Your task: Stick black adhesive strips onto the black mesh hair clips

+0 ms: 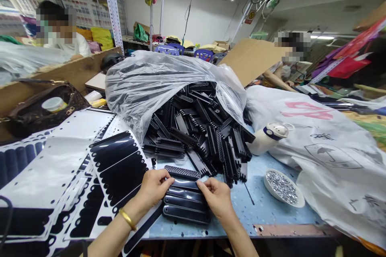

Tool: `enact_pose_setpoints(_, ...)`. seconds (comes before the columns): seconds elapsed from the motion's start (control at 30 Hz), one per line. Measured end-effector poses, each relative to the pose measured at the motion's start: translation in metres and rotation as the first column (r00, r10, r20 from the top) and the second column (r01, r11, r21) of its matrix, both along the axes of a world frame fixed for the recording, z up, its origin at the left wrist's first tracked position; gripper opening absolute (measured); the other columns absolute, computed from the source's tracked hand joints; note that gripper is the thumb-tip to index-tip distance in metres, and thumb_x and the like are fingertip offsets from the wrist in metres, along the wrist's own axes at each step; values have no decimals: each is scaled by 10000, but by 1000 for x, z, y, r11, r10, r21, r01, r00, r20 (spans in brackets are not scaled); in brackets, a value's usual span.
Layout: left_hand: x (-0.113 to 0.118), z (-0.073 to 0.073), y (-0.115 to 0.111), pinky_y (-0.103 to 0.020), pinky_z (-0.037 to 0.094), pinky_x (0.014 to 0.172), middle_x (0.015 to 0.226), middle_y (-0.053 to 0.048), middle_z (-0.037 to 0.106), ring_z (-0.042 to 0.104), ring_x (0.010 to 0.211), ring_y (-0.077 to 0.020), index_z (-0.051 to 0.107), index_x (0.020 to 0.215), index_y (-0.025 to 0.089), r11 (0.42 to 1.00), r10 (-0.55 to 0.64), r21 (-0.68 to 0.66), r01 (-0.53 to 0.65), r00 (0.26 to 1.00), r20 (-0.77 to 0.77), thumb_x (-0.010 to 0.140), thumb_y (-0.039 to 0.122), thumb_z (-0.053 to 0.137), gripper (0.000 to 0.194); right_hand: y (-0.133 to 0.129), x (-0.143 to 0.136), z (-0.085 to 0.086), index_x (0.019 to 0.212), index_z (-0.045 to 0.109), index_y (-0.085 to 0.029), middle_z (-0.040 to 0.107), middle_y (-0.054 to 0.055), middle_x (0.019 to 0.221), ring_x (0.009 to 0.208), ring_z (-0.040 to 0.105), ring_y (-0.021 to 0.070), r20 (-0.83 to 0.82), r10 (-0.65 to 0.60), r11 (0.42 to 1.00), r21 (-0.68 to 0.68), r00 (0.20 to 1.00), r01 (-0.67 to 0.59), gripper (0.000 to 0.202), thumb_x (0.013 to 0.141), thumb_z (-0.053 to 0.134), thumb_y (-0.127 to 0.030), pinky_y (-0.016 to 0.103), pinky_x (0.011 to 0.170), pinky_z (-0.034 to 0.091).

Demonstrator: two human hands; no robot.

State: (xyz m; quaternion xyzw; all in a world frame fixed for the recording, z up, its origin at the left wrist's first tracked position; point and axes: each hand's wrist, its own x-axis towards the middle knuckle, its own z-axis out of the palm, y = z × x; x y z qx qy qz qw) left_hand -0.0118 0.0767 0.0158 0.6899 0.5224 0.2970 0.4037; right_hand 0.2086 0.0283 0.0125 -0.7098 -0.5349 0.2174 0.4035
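Pinched at its left end by my left hand (153,186), a glossy black sticker strip (185,184) lies over a long black plastic piece. My right hand (217,197) has thumb and fingers closed at the right end. Just beyond it is a black plastic piece with a mesh-patterned top (182,172). Several glossy black pieces (186,204) lie side by side nearer to me, between my wrists. To the left, sheets of black stickers (120,168) with rounded ends are spread in layers. A large heap of loose black plastic pieces (199,128) spills from a clear plastic bag (135,84).
On the blue tabletop (241,221) at right stand a bowl of small shiny metal bits (282,186) and a white bottle (268,138). A thin dark rod (249,193) lies nearby. White sacks (325,144) bulge at right; a brown handbag (60,100) sits left. Two people are farther back.
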Motion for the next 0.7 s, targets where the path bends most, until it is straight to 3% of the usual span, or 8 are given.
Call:
enact_pose_setpoints(0.23,-3,4,3,-240,350,557,516,17,546,536,535,-141,578,550,190,999,-25,43,24,999,33,847,335,455,353,-5,3,9,457,538,-215,485,-10,419,433,486,151,60,70,997,27,996,-72,555,772,518,-672,262,450,375)
enact_pose_setpoints(0.37,-14,10,-6,-238,327,518,537,19,530,491,488,-129,559,645,198,996,30,80,-31,999,12,892,307,370,330,-13,11,11,583,650,-202,567,6,471,443,545,161,68,74,997,24,995,-76,574,812,491,-704,251,439,427)
enact_pose_setpoints(0.53,-14,17,-24,-267,314,554,552,-4,542,492,531,-154,581,626,187,986,85,157,-62,986,-141,825,399,572,290,-29,20,-6,529,667,-206,597,20,433,393,574,155,208,69,998,-5,976,-69,627,784,531,-762,228,407,459)
enact_pose_setpoints(0.63,-3,20,-27,-274,343,568,614,-40,622,553,574,-186,637,630,175,987,90,158,-41,944,-316,734,526,702,373,-35,20,-19,751,776,-201,736,57,641,485,666,164,219,152,988,8,964,-157,548,830,555,-696,217,474,521)
enact_pose_setpoints(0.7,5,22,-25,-273,359,573,643,-50,655,579,599,-201,667,625,173,993,78,114,-38,924,-373,673,573,753,412,-35,18,-22,788,783,-210,757,64,703,510,682,166,244,184,980,28,952,-197,507,857,558,-658,215,484,528)
